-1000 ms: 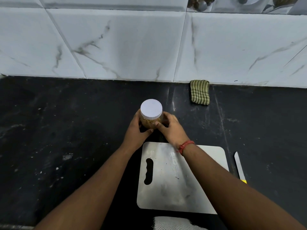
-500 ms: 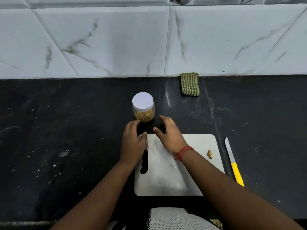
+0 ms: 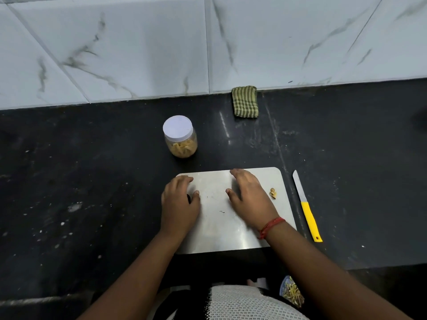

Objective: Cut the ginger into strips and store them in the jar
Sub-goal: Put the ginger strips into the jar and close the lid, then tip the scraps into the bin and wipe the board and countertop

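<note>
Both hands pulling back off the jar (image 3: 180, 137), now lying over the board (image 3: 215, 225) mid-frame. Left hand (image 3: 179, 207) and right hand (image 3: 250, 197) are hovering flat, fingers relaxed, holding nothing. Jar is sitting capped, ginger strips (image 3: 182, 147) inside, above the board. Knife (image 3: 306, 205) is lying right of it.

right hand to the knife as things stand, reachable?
Probably yes. The right hand lies open on the cutting board, holding nothing. The knife lies on the counter just beyond the board's right edge, yellow handle nearest the person. Only a small ginger scrap lies between.
</note>
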The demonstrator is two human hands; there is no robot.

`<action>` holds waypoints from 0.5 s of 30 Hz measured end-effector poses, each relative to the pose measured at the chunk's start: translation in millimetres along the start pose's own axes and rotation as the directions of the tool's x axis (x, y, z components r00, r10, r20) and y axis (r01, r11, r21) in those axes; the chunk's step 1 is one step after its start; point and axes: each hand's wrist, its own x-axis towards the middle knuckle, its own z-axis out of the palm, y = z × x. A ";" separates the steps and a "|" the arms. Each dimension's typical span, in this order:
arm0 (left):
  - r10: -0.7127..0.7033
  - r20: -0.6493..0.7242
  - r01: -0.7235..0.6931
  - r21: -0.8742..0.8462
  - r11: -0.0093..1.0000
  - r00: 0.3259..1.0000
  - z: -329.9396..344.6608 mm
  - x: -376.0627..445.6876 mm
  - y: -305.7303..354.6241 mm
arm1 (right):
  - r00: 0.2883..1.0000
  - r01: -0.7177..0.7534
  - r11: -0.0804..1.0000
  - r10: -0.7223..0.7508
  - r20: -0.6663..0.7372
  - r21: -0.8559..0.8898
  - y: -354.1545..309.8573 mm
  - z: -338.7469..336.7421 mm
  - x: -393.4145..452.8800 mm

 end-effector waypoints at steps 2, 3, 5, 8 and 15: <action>-0.040 -0.023 0.040 -0.029 0.999 0.999 1.6 -4.4 2.6 | 1.000 0.016 0.999 -0.016 -0.003 -0.038 6.0 -5.3 -9.2; -0.058 -0.036 0.056 -0.040 0.998 0.998 2.0 -6.9 3.9 | 1.000 0.018 0.999 -0.019 -0.012 -0.050 10.7 -8.7 -13.8; -0.096 -0.045 0.095 -0.039 0.995 0.994 -0.2 -12.3 5.9 | 0.999 0.010 0.998 -0.013 -0.049 -0.065 20.2 -16.8 -23.1; -0.219 -0.033 0.219 -0.024 0.975 0.975 -3.2 -19.4 10.4 | 0.986 -0.032 0.995 0.017 -0.168 -0.091 41.4 -31.1 -38.6; -0.397 0.014 0.397 -0.049 0.916 0.918 -8.7 -19.1 16.1 | 0.913 -0.372 0.887 0.297 -0.279 -0.274 85.8 -58.2 -65.1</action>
